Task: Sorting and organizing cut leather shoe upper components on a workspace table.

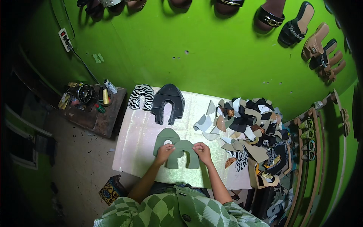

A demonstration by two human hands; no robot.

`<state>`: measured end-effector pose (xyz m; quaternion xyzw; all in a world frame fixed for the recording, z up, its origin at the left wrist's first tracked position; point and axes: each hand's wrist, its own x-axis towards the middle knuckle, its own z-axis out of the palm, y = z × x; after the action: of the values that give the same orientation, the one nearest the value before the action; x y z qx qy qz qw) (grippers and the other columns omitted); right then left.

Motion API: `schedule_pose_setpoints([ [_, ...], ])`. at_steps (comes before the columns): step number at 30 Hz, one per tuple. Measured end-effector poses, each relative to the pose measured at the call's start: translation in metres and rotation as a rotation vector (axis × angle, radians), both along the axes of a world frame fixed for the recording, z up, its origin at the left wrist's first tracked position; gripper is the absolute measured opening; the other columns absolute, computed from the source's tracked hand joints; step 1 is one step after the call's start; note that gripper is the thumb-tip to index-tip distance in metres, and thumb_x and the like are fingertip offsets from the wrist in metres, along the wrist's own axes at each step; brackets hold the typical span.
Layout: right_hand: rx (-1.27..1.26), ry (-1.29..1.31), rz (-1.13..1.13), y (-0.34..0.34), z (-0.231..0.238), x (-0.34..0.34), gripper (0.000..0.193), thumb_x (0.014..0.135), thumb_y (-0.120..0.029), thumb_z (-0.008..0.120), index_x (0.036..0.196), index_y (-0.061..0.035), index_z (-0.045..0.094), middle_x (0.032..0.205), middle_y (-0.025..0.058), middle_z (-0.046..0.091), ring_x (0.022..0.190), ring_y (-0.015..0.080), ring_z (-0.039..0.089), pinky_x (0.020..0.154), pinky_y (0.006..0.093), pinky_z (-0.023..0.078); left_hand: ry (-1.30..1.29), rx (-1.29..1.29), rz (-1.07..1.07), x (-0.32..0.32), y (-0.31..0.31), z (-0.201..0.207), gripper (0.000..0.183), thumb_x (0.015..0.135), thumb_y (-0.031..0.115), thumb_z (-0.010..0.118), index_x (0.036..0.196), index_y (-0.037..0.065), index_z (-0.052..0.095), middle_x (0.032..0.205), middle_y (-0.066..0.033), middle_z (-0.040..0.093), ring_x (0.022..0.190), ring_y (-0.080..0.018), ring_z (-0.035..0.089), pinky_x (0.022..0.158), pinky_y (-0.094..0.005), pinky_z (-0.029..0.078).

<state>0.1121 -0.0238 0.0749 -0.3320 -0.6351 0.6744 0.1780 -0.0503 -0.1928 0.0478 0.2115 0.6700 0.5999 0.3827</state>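
Observation:
An arch-shaped piece of olive-green sheet material point(184, 146) hangs between my two hands, legs pointing toward me. My left hand point(165, 153) pinches its left edge, and my right hand point(202, 152) pinches the right edge. Partly behind it, a second green piece point(166, 135) with a pointed-round top and a cut-out lies on the pale tabletop point(136, 151). Farther back rests a stack of black pieces point(169, 92) of similar outline, slotted in the middle. Beside that stack, on the left, are zebra-striped arch pieces point(137, 94).
A heap of mixed offcuts point(245, 121) covers the table's right side. At the left stands a sewing machine table point(109, 121) with thread cones point(110, 86). Sandals point(298, 24) hang on the green wall, and a wooden rack point(302, 178) holds shoes at right.

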Motion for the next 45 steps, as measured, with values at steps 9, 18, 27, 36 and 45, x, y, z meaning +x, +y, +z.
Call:
schedule_pose_setpoints([
  [9, 0.260, -0.116, -0.199, -0.037, -0.032, -0.105, 0.012, 0.078, -0.007, 0.069, 0.087, -0.0002, 0.064, 0.068, 0.0018, 0.063, 0.061, 0.0048, 0.054, 0.057, 0.0205, 0.044, 0.245, -0.158, 0.155, -0.091, -0.008, -0.026, 0.020, 0.080, 0.018, 0.070, 0.093, 0.003, 0.066, 0.078, -0.0058, 0.067, 0.070, -0.0113, 0.061, 0.064, -0.0260, 0.048],
  [18, 0.445, -0.257, -0.263, -0.046, -0.037, -0.120, 0.011, 0.079, -0.007, 0.066, 0.087, 0.0006, 0.062, 0.074, 0.0095, 0.064, 0.067, 0.0164, 0.061, 0.064, 0.0284, 0.048, 0.554, -0.244, 0.105, -0.092, -0.007, -0.021, 0.016, 0.079, 0.017, 0.070, 0.085, 0.004, 0.063, 0.074, -0.0108, 0.065, 0.067, -0.0234, 0.063, 0.062, -0.0333, 0.049],
  [27, 0.606, -0.292, -0.219, -0.051, -0.031, -0.125, 0.011, 0.079, -0.005, 0.064, 0.089, -0.0011, 0.060, 0.081, 0.0130, 0.060, 0.074, 0.0256, 0.059, 0.069, 0.0343, 0.047, 0.750, -0.219, 0.149, -0.087, -0.006, -0.014, 0.014, 0.079, 0.015, 0.068, 0.083, 0.006, 0.058, 0.074, -0.0099, 0.058, 0.069, -0.0285, 0.059, 0.062, -0.0383, 0.046],
  [36, 1.086, -0.285, 0.144, -0.067, -0.017, -0.108, 0.043, 0.083, -0.010, 0.054, 0.125, -0.0080, 0.049, 0.134, 0.0108, 0.045, 0.123, 0.0284, 0.042, 0.099, 0.0439, 0.032, 1.010, -0.373, 0.063, -0.076, -0.014, 0.003, 0.037, 0.082, 0.015, 0.059, 0.117, 0.005, 0.051, 0.117, -0.0121, 0.053, 0.111, -0.0315, 0.049, 0.088, -0.0429, 0.041],
  [45, 1.138, -0.428, 0.354, -0.076, -0.039, -0.098, 0.056, 0.093, -0.027, 0.041, 0.142, -0.0062, 0.026, 0.149, 0.0098, 0.025, 0.137, 0.0280, 0.024, 0.107, 0.0510, 0.019, 1.181, -0.430, -0.372, -0.063, -0.019, -0.028, 0.063, 0.089, 0.023, 0.049, 0.142, -0.001, 0.025, 0.150, -0.0161, 0.020, 0.138, -0.0378, 0.016, 0.107, -0.0419, 0.025],
])
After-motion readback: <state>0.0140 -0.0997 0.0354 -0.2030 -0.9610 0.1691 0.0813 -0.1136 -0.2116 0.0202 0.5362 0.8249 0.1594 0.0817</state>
